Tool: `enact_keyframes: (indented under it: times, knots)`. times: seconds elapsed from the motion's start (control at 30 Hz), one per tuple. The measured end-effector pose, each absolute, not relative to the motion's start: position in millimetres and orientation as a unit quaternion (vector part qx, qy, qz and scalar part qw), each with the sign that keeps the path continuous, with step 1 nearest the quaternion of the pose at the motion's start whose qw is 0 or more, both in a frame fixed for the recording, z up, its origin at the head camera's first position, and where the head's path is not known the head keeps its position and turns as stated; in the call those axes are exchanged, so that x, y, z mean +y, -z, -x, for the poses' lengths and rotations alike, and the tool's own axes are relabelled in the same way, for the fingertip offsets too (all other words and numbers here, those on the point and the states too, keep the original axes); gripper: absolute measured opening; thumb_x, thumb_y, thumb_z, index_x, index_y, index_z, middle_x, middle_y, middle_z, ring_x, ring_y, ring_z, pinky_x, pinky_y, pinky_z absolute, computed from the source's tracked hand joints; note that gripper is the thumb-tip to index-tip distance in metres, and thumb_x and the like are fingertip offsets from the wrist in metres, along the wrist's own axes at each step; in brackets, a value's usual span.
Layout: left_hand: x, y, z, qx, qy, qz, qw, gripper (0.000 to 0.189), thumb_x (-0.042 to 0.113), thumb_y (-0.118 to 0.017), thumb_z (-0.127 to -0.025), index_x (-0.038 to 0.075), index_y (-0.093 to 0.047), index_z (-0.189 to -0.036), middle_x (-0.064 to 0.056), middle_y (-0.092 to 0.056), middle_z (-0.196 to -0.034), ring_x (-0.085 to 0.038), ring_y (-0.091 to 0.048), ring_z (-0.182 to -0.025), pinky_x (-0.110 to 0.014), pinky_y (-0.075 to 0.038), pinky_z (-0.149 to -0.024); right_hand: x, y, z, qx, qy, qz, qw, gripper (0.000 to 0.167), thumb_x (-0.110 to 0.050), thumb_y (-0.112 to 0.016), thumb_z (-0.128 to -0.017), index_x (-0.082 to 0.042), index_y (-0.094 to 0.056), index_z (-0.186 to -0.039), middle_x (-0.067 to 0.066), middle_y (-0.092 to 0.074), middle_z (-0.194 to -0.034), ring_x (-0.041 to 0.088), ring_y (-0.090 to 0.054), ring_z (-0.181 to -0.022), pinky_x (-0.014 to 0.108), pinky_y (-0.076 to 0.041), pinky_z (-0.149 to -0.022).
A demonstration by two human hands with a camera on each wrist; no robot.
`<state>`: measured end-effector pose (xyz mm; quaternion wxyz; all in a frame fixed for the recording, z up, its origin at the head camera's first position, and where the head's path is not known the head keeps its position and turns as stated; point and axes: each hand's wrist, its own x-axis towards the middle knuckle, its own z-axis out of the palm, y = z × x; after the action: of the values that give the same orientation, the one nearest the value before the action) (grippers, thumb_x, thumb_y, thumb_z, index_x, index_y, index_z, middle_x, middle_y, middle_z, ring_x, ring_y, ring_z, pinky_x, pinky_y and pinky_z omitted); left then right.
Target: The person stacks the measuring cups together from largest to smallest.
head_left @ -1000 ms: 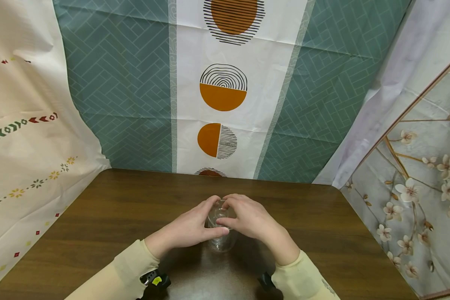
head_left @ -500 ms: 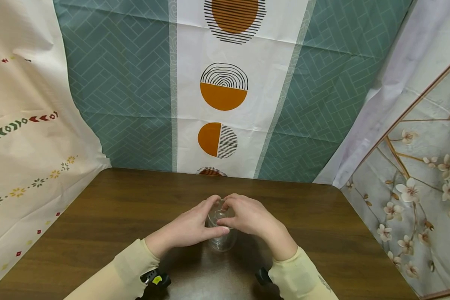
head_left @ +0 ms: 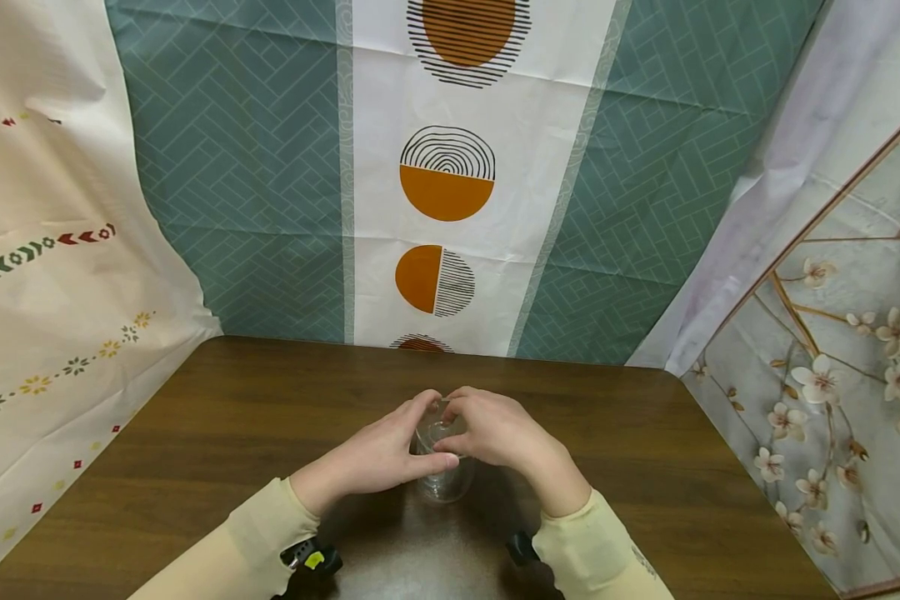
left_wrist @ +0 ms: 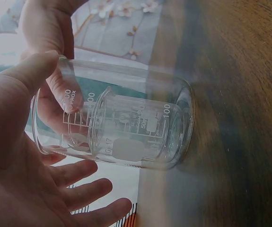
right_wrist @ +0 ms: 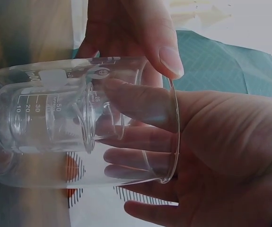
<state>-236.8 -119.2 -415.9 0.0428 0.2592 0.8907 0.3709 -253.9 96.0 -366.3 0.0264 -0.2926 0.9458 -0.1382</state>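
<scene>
A large clear glass beaker (head_left: pixel 444 490) stands upright on the table in front of me. Nested inside it is a smaller graduated beaker (right_wrist: pixel 34 132), with white scale marks. My left hand (head_left: pixel 375 460) holds the large beaker near its rim, thumb at the front and index finger behind; its other fingers spread beside the glass in the left wrist view. The thumb and fingers of my right hand (head_left: pixel 501 432) reach down inside the mouth. They pinch a still smaller beaker (right_wrist: pixel 111 124), whose rim shows between them in the right wrist view; its lower part overlaps the graduated beaker.
The brown wooden table (head_left: pixel 270 400) extends around both hands. A green and white curtain (head_left: pixel 270 167) hangs behind it, with a cream cloth (head_left: pixel 60 292) to the left and a flowered cloth (head_left: pixel 832 417) to the right.
My right forearm and wrist have shifted slightly left, while the left hand and large beaker have stayed put. The glass inside appears a little lower.
</scene>
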Motion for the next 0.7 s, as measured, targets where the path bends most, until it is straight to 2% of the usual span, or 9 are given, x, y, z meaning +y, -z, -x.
enact_keyframes:
  times: [0.33,0.7]
  knots:
    - [-119.3,417.2,237.1,0.889,-0.375,-0.262,0.039,0.081,0.066,-0.076,-0.097,0.022,-0.044,-0.157,-0.008,-0.056,-0.153,-0.023,-0.062,-0.126,-0.052,-0.055,-0.097,93.6,366.1,256.9,0.945,0.134,0.296,0.028,0.025,-0.033,-0.094,-0.091,-0.016,-0.084,-0.106,0.001,-0.073,-0.133,0.022,-0.071,-0.11,0.043,-0.058,-0.092]
    - [-119.5,417.5,237.2,0.891,-0.37,-0.26,0.036,0.084,0.066,-0.077,-0.097,0.021,-0.043,-0.159,-0.006,-0.054,-0.156,-0.025,-0.061,-0.131,-0.054,-0.054,-0.101,90.9,366.6,258.2,0.948,0.124,0.293,0.026,0.025,-0.033,-0.096,-0.088,-0.017,-0.085,-0.105,-0.001,-0.074,-0.129,0.021,-0.072,-0.108,0.042,-0.059,-0.09]
